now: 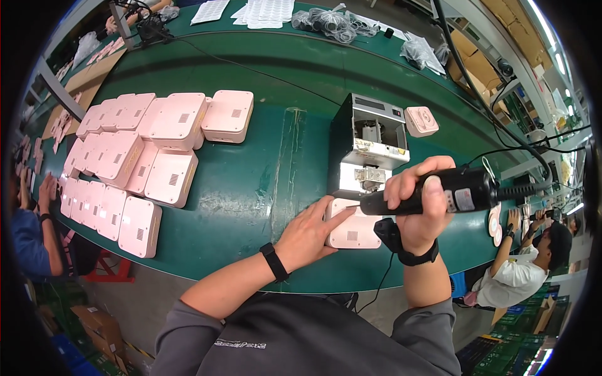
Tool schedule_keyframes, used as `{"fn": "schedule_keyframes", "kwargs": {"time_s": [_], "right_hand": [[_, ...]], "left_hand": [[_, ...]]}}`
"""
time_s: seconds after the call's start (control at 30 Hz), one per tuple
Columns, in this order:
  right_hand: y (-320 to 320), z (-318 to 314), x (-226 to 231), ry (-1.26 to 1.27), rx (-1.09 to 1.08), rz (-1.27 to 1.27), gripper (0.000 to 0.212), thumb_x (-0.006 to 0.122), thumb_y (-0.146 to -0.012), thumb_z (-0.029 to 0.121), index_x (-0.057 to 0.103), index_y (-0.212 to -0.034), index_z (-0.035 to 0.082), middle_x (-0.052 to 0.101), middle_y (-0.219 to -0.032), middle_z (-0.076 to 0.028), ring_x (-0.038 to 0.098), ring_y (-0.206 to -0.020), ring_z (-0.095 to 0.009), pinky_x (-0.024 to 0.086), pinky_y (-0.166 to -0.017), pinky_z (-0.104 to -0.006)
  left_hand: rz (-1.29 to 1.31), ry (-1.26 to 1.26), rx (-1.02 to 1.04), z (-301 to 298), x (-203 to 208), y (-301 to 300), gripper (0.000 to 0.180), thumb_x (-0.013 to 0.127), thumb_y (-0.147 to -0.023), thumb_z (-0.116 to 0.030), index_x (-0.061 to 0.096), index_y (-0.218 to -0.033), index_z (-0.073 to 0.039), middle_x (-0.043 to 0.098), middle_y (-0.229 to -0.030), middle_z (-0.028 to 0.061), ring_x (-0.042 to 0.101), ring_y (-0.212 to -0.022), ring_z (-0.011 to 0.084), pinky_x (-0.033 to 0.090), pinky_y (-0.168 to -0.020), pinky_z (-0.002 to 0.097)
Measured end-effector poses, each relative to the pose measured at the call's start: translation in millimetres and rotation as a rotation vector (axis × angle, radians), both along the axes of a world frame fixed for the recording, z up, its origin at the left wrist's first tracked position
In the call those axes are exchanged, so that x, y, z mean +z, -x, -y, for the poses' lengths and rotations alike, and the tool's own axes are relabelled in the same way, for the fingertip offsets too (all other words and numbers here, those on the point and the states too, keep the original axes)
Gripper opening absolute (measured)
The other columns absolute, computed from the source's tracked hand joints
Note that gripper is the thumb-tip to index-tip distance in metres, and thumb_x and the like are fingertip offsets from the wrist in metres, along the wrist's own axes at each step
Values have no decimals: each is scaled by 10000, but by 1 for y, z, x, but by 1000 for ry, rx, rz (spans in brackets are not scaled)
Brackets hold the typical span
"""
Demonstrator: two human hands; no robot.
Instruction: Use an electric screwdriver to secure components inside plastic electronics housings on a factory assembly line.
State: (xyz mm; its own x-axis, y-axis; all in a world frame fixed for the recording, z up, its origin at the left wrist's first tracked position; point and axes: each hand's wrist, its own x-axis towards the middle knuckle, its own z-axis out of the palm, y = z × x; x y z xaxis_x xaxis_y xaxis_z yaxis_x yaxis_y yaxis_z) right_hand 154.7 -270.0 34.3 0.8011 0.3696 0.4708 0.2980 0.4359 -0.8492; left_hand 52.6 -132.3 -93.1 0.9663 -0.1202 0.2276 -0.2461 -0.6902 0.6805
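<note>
A pale pink plastic box (pixel 352 238) with rounded corners and a small slotted grille lies on the green table in front of me. My left hand (pixel 306 229) grips its left side, the index finger reaching over the top and the thumb at the near edge. My right hand (pixel 419 216) is wrapped round a black electric screwdriver (pixel 465 191), held nearly level. Its thin bit points left and meets the box near the far left corner; whether a screw sits under it, I cannot tell. Just beyond the box stands a black-and-silver screw feeder (pixel 379 135).
Stacked pink boxes (pixel 179 122) fill the table's left side. One pink part (pixel 421 121) lies right of the feeder. A strip of clear tape (pixel 290 169) crosses the green table (pixel 241 188). The screwdriver's cable (pixel 523 190) runs right. Co-workers sit at both sides.
</note>
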Motion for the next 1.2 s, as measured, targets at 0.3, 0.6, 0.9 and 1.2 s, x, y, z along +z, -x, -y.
{"fn": "schedule_keyframes", "kwargs": {"time_s": [0.3,0.6,0.9,1.2], "right_hand": [[-1,-17,-22,87,54,36,253,581,-930,220,428,-1031,46,516,-698,-94,492,-537,-174,467,-558,-350],[3,-22,-33,73,115,39,242,590,-925,207,424,-1009,52,512,-700,-99,474,-527,-170,463,-551,-339],[-9,-14,-11,36,-82,-26,138,543,-941,140,471,-1008,44,518,-674,-84,493,-506,-178,452,-527,-342],[-46,5,-7,107,-304,88,150,520,-957,173,488,-1016,38,519,-668,-76,500,-492,-180,438,-496,-341]], "left_hand": [[13,-9,21,1,-5,-2,891,857,-637,-174,464,-1437,-190,405,-1371,205,522,-1198,364,469,-999,432],[35,-27,40,3,-3,-3,754,824,-695,-242,525,-1387,-206,442,-1363,205,518,-1217,385,478,-993,458],[12,-12,34,-10,6,6,824,847,-665,-228,507,-1416,-224,464,-1347,217,555,-1163,383,492,-972,440],[-13,-97,144,-39,12,24,904,871,-621,-170,478,-1434,-229,473,-1314,172,573,-1123,354,514,-942,421]]}}
